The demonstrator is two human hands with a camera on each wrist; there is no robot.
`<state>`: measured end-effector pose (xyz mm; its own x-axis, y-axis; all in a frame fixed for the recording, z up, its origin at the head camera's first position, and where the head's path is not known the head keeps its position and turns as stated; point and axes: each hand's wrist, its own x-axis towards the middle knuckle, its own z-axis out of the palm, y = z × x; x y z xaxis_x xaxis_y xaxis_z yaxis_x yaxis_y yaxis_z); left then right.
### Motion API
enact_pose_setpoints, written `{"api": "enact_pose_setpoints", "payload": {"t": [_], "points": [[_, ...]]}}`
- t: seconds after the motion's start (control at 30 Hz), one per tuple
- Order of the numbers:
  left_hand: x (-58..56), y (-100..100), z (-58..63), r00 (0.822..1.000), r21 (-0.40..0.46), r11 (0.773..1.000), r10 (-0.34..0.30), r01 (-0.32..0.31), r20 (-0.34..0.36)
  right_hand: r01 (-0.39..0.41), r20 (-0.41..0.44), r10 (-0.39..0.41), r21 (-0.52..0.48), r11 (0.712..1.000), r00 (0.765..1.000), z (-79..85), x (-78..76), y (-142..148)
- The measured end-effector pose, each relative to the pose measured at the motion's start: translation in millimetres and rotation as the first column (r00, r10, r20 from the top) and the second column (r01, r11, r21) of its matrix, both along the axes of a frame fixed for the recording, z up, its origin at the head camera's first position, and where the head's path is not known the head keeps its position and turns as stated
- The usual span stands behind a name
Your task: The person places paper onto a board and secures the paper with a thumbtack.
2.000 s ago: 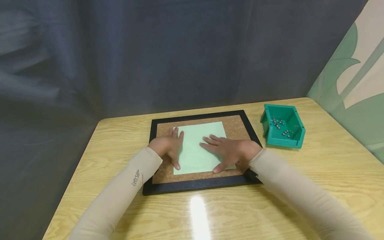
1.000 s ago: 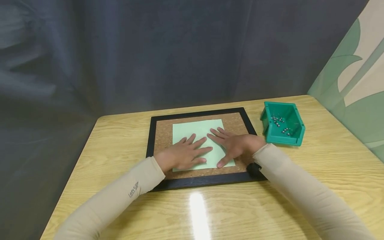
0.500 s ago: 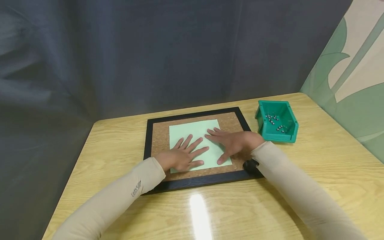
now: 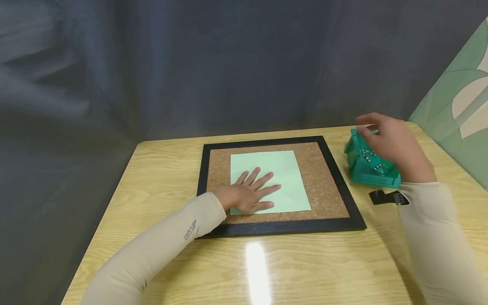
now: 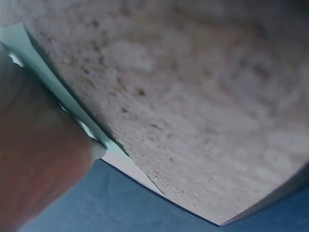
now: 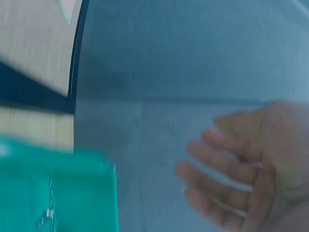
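Observation:
My left hand (image 4: 248, 195) rests with spread fingers on a pale green sheet of paper (image 4: 289, 182). Under the paper is a cork board (image 4: 324, 186) in a black frame. In the left wrist view the paper (image 5: 63, 94) edge runs close by a finger (image 5: 43, 159), with bare cork (image 5: 193, 106) beside it. My right hand (image 4: 394, 142) hovers above the green plastic bin (image 4: 371, 178), its fingers loosely bent and holding nothing. Several small shiny metallic pieces (image 4: 367, 156), too small to name, lie inside. The right wrist view shows the bin (image 6: 82, 193) below and left of my right hand (image 6: 241, 164).
The board lies on a light wooden table (image 4: 305, 267). A dark curtain (image 4: 236, 67) hangs behind the table. On the right stands a green and beige patterned wall (image 4: 457, 97). A black strap (image 4: 386, 198) sticks out by the right wrist.
My right hand has lifted off the paper and moved right, over the green bin. My left hand first shifted from the sheet's left edge onto its middle, and stays flat there.

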<state>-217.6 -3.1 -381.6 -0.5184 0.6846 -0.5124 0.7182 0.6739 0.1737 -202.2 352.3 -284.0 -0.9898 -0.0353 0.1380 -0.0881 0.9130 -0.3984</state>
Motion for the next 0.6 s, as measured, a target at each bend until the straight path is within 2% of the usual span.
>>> {"api": "enact_pose_setpoints", "payload": {"t": [0.1, 0.2, 0.3, 0.43, 0.6], "points": [[0.9, 0.6, 0.7, 1.000, -0.005, 1.000, -0.008, 0.009, 0.012, 0.096, -0.007, -0.096, 0.035, 0.995, 0.995, -7.9, 5.9, 21.0], [2.7, 1.5, 2.0, 1.000, 0.005, 1.000, -0.026, 0.026, 0.010, 0.118, 0.056, -0.124, 0.094, 0.989, 0.991, -14.0, 12.3, 33.7], [3.7, 2.6, 2.3, 1.000, 0.013, 1.000, -0.029, 0.029, 0.006, 0.102, 0.135, -0.123, 0.152, 0.983, 0.983, -16.7, 13.2, 39.6], [3.0, 3.7, 1.6, 1.000, -0.002, 1.000, -0.022, 0.022, -0.003, 0.064, 0.220, -0.111, 0.209, 0.976, 0.969, -20.9, 5.7, 42.0], [2.2, 5.0, -2.1, 1.000, -0.023, 0.999, -0.026, 0.026, 0.003, -0.008, 0.336, -0.087, 0.272, 0.962, 0.938, -30.1, -0.4, 45.0]]}}
